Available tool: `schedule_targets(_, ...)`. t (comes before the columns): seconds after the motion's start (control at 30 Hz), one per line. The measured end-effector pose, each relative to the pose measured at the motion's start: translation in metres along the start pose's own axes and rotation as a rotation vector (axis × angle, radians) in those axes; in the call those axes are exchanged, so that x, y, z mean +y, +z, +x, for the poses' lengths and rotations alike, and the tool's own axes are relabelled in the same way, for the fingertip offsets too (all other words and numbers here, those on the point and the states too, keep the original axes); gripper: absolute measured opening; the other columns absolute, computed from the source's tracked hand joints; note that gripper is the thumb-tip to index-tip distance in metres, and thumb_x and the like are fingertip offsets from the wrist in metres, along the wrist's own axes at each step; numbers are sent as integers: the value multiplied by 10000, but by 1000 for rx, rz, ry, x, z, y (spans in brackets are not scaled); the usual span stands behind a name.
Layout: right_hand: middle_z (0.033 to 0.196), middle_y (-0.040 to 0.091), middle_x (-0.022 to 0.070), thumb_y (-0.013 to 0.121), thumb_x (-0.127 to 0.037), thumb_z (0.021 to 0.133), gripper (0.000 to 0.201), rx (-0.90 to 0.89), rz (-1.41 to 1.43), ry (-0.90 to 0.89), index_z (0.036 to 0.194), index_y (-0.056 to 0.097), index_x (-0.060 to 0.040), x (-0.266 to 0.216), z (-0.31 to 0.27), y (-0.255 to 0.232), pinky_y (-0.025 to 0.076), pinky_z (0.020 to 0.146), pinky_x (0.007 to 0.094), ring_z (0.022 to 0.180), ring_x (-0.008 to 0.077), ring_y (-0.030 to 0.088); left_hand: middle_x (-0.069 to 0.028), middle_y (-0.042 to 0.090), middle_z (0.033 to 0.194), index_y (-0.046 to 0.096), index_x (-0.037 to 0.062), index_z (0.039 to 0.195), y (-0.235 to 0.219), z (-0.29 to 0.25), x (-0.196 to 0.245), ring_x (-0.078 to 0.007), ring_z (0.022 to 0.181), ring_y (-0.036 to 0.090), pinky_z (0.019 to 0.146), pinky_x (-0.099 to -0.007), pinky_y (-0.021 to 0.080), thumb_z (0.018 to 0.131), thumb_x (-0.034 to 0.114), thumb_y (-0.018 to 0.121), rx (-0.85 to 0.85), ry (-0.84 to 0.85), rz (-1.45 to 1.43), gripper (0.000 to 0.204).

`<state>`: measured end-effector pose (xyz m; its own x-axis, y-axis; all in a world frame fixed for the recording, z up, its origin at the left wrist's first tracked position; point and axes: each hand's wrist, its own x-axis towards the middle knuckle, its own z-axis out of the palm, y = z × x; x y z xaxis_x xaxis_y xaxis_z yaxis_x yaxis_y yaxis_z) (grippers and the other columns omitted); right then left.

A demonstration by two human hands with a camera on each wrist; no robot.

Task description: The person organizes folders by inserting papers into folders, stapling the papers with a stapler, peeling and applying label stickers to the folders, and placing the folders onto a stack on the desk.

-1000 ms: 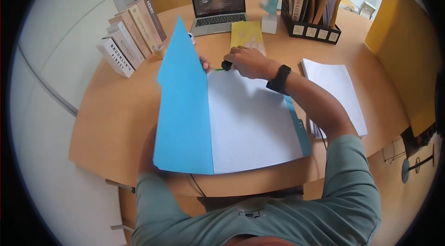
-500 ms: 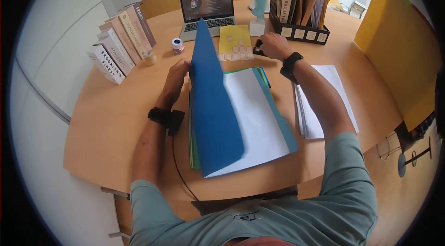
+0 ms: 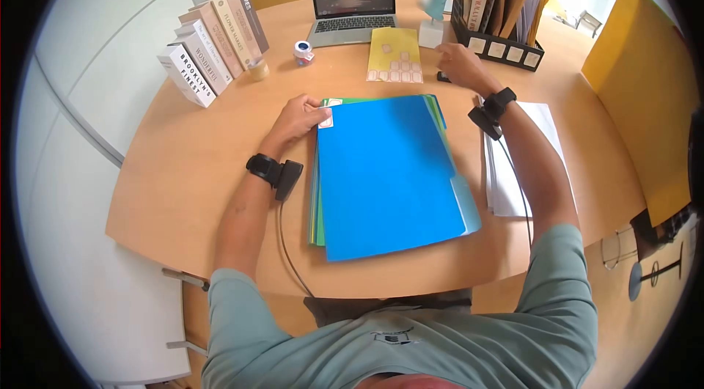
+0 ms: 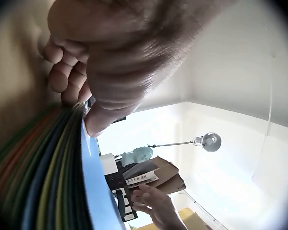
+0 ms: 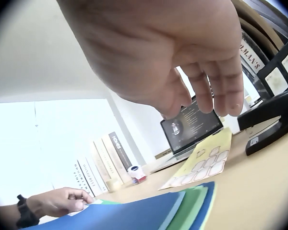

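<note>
A closed blue folder [image 3: 389,176] lies on top of a stack of coloured folders [image 4: 53,177] on the desk. White labels with red borders show at its upper left corner. My left hand [image 3: 297,121] pinches that corner, thumb on the blue cover and fingers curled at the stack's edge. Beyond the stack's upper right, my right hand [image 3: 468,66] hovers with loosely bent fingers and holds nothing. A black stapler [image 5: 273,120] rests on the desk right beside its fingertips.
A yellow sheet of label stickers [image 3: 394,59] lies before the laptop [image 3: 353,8]. White papers [image 3: 524,162] are stacked at right, near a black file organizer [image 3: 499,48] and a bust on a white base [image 3: 431,35]. Books [image 3: 213,41] and a tape roll [image 3: 303,53] stand at left.
The folder was open over white paper, and my left hand has swung its cover shut. My right hand has carried the stapler from the paper's top edge to the right and let go.
</note>
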<state>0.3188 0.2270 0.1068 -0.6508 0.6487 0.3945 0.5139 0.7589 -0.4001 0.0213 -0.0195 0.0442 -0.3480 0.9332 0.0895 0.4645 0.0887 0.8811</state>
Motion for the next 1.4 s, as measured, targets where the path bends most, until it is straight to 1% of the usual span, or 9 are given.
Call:
schedule_targets(0.23,900,677,257,553,-79,822,236,-153,118,-115,974,698,27,-33,-8,9,511,794,419,866,395,647,-34,621,836,590,-1,1009,3,0,-1,-78,690,577,615,-206,460,891,140,664,97,61,-104,198)
schedule_targets(0.3,867,685,234,550,-59,821,211,-153,78,-212,923,709,34,-18,9,31,514,779,396,844,353,661,-28,621,830,582,11,1024,0,-1,3,-75,688,585,589,-205,469,914,136,632,88,11,-367,174)
schedule_targets(0.43,844,695,210,572,-60,797,188,-344,156,85,890,704,36,-18,41,45,514,712,391,779,317,669,-16,622,825,563,33,1048,-3,-11,16,-68,671,599,540,-205,486,950,161,586,9,-35,-618,163)
schedule_targets(0.63,789,685,198,598,-91,774,183,-402,-47,42,865,699,32,10,77,79,504,663,393,713,294,652,-16,618,756,567,27,1039,14,-7,3,-72,538,563,439,-202,432,959,195,583,5,-92,-452,187)
schedule_targets(0.73,714,663,166,606,-105,760,165,-352,-75,-85,812,694,26,20,73,99,488,610,377,648,268,624,-18,611,724,580,14,1015,17,-10,4,-80,507,553,429,-205,423,958,213,589,21,-122,-447,207)
schedule_targets(0.93,595,590,106,623,-124,739,137,-485,99,68,697,652,3,40,85,106,433,509,311,556,180,556,-51,630,744,596,-2,943,12,-13,7,-118,561,597,469,-242,473,919,168,575,-64,-191,-525,172)
schedule_targets(1.03,593,582,76,624,-121,744,115,-522,114,84,699,650,-19,45,87,108,425,501,314,545,164,541,-61,644,773,599,-7,941,9,-14,6,-134,612,626,516,-261,514,894,125,556,-111,-184,-605,146)
schedule_targets(1.13,618,584,43,614,-103,749,85,-441,299,177,739,659,-31,36,74,99,416,498,322,567,154,535,-49,622,749,567,28,875,8,-17,11,-130,604,615,515,-264,510,902,105,543,-118,-177,-639,85)
schedule_targets(1.4,705,642,64,594,-95,758,113,-512,171,118,797,677,-29,28,75,89,465,596,313,666,179,597,-44,647,799,599,23,921,7,-16,5,-127,673,643,567,-249,516,925,153,548,-142,-160,-594,140)
